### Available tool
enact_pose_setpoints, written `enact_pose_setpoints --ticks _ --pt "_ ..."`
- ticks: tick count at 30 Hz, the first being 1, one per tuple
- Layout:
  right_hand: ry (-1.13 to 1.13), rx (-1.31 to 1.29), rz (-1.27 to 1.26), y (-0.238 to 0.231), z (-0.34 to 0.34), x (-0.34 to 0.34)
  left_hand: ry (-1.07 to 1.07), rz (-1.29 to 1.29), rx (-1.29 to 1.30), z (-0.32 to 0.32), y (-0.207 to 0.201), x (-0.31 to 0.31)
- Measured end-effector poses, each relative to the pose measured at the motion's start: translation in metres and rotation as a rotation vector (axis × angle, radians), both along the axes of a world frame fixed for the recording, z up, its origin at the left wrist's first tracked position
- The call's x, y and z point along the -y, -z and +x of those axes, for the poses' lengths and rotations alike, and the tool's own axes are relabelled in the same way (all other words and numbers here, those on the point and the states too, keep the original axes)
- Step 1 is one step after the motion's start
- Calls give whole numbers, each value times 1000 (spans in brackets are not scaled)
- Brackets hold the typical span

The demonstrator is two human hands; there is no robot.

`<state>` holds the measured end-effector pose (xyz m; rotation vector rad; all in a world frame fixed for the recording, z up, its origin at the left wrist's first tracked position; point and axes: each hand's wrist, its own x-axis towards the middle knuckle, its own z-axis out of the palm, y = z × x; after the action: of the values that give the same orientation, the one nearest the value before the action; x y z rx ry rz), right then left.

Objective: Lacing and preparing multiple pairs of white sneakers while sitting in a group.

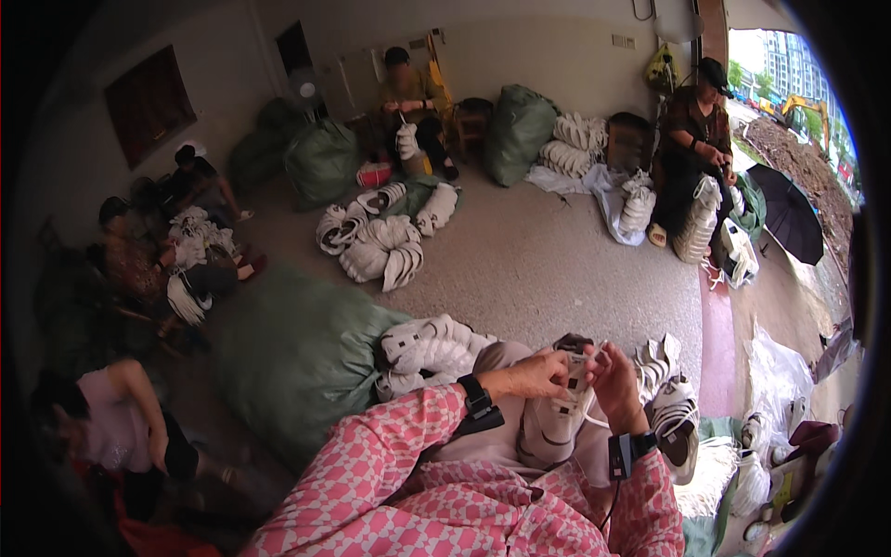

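The left hand (pixel 543 375) has its fingers clamped on the side of a white, smooth-skinned shoe upper with dark square patches (pixel 549 436), which sits toe toward the body between the knees, under both hands. The right hand (pixel 613 379) is curled at its far right edge, thumb and fingers near together by a thin white cord lace (pixel 595 420); whether they grip it is too small to tell. Each wrist bears one black strapped device.

Left of the left hand bulges one large, creased green sack (pixel 297 357), its contents hidden; between sack and hand lies a ribbed stack of nested white uppers (pixel 432 348). Just right of the right hand are another, smaller nested stack (pixel 657 362) and one loosely laced white upper with a dark opening (pixel 676 425). Nearer the body on that side, a thick bundle of stringy white laces (pixel 708 473) lies on green sheeting (pixel 719 429). Well beyond the hands, a heap of curved white uppers (pixel 371 237) covers part of the speckled floor (pixel 529 265). Five other people sit around.
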<state>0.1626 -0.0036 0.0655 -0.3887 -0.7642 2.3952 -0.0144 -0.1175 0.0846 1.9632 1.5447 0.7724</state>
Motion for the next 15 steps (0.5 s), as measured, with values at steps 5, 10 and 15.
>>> enact_pose_setpoints --ticks 5,10,15 --pt "26 119 72 -7 -2 7 85 -202 50 -17 -8 -6" --pt "201 59 19 22 55 -52 195 -295 119 -18 -22 -2" --pt "725 -21 -188 54 213 -164 353 -264 57 -34 -3 -20"
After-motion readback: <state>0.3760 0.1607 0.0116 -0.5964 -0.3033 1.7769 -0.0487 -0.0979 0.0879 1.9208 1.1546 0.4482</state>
